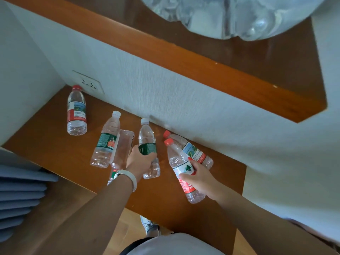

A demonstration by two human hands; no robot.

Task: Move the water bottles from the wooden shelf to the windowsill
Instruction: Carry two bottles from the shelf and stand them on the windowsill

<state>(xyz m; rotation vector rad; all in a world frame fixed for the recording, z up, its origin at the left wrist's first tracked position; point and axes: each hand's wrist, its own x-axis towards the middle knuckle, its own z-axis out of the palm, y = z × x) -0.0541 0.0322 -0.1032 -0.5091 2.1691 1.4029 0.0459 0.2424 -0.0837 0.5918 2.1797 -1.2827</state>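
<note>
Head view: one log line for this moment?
left hand grips green-label bottle | right hand grips nearest red-cap bottle | other bottles on wooden shelf

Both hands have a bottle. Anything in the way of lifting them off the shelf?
Nothing visible blocks either lift. The left hand grips a green-label bottle, a lying bottle close beside it; the right hand grips a red-cap bottle, a second red-cap bottle right behind it. Lift clear of those.

No wording fully legible, nearest clear plastic bottle with red cap and red-and-white label (182, 169) showing a green triangular mountain logo and blurred white letters on the red band, clear plastic bottle with white cap and dark green label (147, 147) bearing fine print too small to read
</note>
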